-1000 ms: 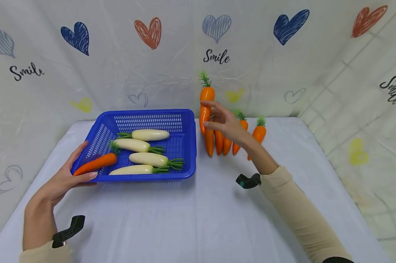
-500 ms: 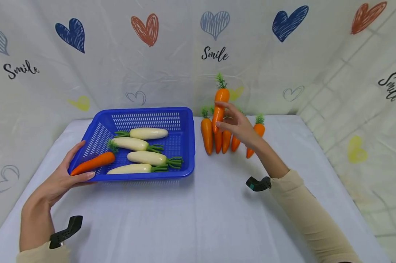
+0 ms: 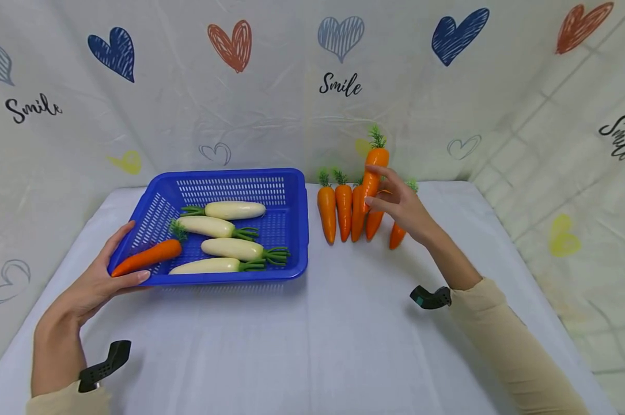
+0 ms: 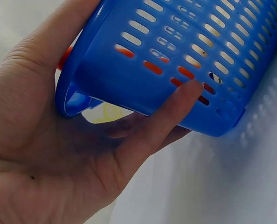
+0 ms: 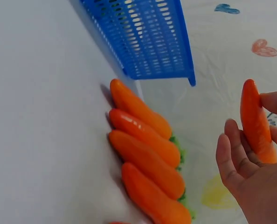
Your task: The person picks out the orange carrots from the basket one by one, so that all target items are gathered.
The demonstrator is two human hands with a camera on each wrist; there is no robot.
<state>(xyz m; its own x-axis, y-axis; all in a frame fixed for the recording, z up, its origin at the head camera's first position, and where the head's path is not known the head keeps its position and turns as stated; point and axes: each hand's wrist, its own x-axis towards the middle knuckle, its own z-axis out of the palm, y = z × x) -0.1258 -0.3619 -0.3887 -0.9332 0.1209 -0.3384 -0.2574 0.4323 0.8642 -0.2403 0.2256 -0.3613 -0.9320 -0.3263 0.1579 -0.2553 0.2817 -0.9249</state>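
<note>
My left hand (image 3: pixel 97 282) grips the front left corner of a blue plastic basket (image 3: pixel 300 242), thumb over the rim. In the left wrist view its fingertips (image 4: pixel 190 93) lie against the slotted wall from below. Inside are several white radishes (image 3: pixel 234 249) and one carrot (image 3: pixel 154 257) at the left end. My right hand (image 3: pixel 408 207) pinches another carrot (image 3: pixel 377 158) between thumb and fingers, leafy top up. It is raised over a row of carrots (image 3: pixel 326 216) and partly hides those behind it. In the right wrist view the held carrot (image 5: pixel 254 119) points away from the table.
Several carrots lie side by side right of the basket, tips toward me, with one carrot (image 3: pixel 397 236) a little apart at the right. A white cloth covers the table (image 3: pixel 312 346). Behind it hangs a white curtain (image 3: pixel 281 115) printed with hearts.
My right hand has carried the carrot to the right, from above the leftmost carrot of the row to farther along it. The left hand keeps its grip on the basket.
</note>
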